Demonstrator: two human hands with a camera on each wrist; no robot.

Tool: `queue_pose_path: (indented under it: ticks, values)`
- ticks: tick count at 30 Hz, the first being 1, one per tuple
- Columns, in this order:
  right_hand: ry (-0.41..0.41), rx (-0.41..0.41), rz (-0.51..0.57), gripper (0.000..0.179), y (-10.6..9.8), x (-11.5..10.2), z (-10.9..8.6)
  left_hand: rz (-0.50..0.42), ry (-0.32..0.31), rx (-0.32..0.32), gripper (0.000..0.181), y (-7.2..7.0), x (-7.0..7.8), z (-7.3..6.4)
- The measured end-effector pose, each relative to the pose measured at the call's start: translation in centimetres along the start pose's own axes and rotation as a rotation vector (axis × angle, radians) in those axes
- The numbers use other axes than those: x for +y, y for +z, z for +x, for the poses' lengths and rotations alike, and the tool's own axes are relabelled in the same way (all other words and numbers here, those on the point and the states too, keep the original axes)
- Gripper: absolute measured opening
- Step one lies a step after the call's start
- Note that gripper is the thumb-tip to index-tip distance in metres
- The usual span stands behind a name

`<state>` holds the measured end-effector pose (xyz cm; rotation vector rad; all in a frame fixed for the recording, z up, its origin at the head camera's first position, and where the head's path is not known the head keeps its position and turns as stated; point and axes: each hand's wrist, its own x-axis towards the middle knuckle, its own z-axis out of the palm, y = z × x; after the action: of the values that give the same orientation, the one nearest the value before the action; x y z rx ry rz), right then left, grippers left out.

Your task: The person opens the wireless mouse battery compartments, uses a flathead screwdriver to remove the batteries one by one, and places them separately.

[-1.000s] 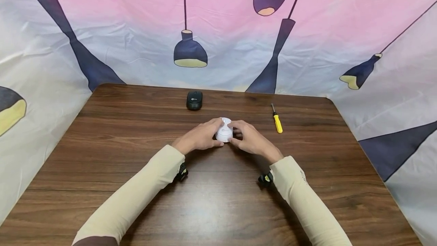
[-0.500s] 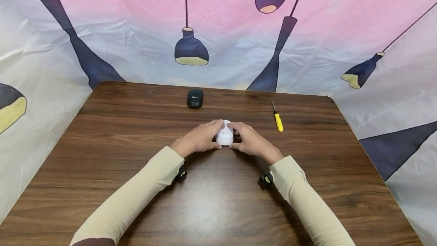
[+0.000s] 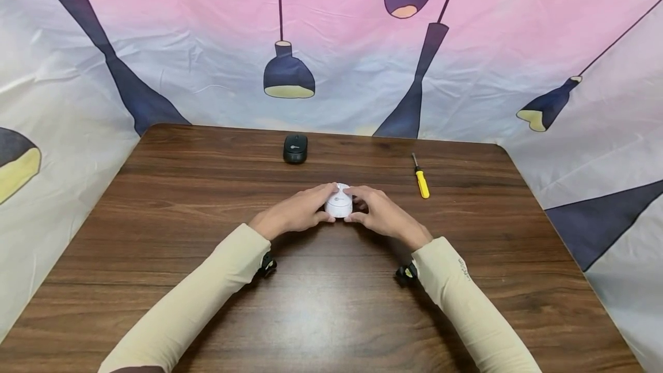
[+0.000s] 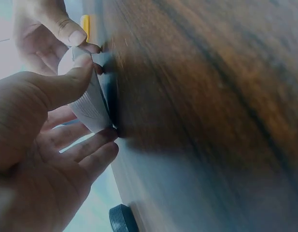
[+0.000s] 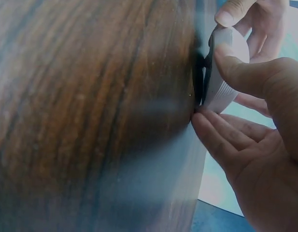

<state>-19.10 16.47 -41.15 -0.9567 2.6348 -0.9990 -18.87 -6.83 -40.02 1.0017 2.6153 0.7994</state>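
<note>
A white computer mouse (image 3: 339, 205) with a small dark logo on its back is between both hands at the middle of the table. My left hand (image 3: 299, 209) grips its left side, thumb at the near end and fingers farther along. From the other side my right hand (image 3: 384, 212) holds it the same way. In the left wrist view the ribbed flank of the mouse (image 4: 91, 108) shows close over the wood. The right wrist view shows its grey lower edge (image 5: 217, 72), with a dark shadow below. The fingers hide parts of both sides.
On the brown wooden table (image 3: 311, 304) a black computer mouse (image 3: 295, 149) lies toward the back edge. A screwdriver with a yellow handle (image 3: 422, 184) lies at the back right. Behind the table hangs a printed cloth (image 3: 223, 62).
The white mouse has come slightly toward me and its logo shows more plainly. The left forearm has shifted a little to the left. Both hands keep their hold.
</note>
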Motion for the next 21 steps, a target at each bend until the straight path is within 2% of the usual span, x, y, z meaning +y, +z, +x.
queue_pose_path:
  ticks: [6, 11, 16, 21]
  values:
    - [-0.002, 0.013, 0.092, 0.059, 0.18, -0.03, 0.04, -0.027, -0.002, 0.000, 0.060, -0.15, -0.20, -0.34]
    - [-0.009, 0.051, 0.114, 0.058, 0.33, -0.09, 0.09, -0.052, 0.011, 0.023, 0.060, 0.03, -0.50, -0.38]
    - [-0.002, 0.094, 0.110, 0.056, 0.37, -0.20, 0.17, -0.098, 0.042, 0.059, 0.056, 0.06, -0.50, -0.34]
    - [-0.001, 0.104, 0.130, 0.053, 0.41, -0.27, 0.18, -0.075, 0.048, 0.111, 0.057, 0.04, -0.28, -0.25]
